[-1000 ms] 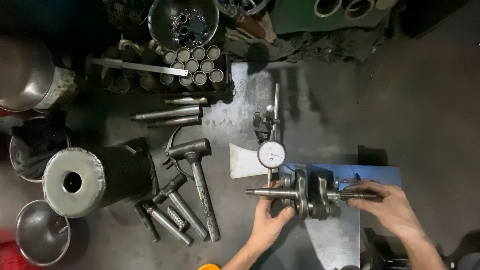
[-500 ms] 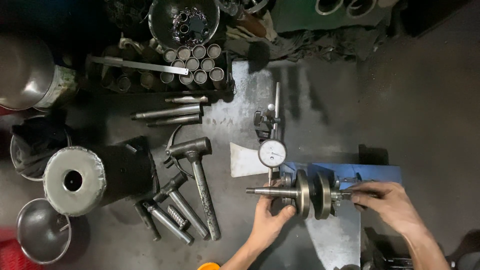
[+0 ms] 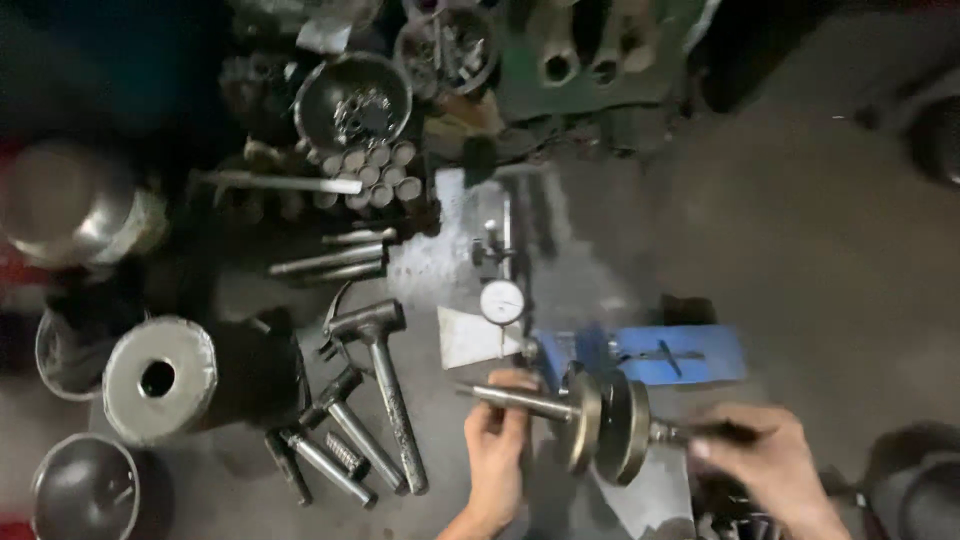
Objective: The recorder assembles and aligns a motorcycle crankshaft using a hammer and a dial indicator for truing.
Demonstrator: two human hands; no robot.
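Crankshaft [image 3: 600, 425] sits lower and nearer than half a second ago, tilted, both hands moved down with it; view blurred. Left hand [image 3: 497, 450] grip pinching the left shaft end, fingers curled over it. Right hand [image 3: 765, 462] grip pressed together on the right shaft end, fingertips [image 3: 700, 448] at the stub. Crankshaft held between the hands just in front of the blue stand [image 3: 690, 352], its two round webs side by side, upright on edge. White sheet [image 3: 465, 338] lies just left of the stand. Dial gauge [image 3: 502, 301] stands behind the crankshaft, face up toward the camera, on its post. Left of the hands: hammer [image 3: 385, 385] lying head away, punches [image 3: 330, 440] beside it. Further left, a steel cylinder [image 3: 160, 378] with a centre hole, a dark bowl [image 3: 85, 490] near it. Rods [image 3: 330, 258] lie beyond the hammer. Far back, a tray of sockets [image 3: 375, 172] and a round pan [image 3: 352, 100] of small parts. All on a dark dirty bench [image 3: 800, 230].
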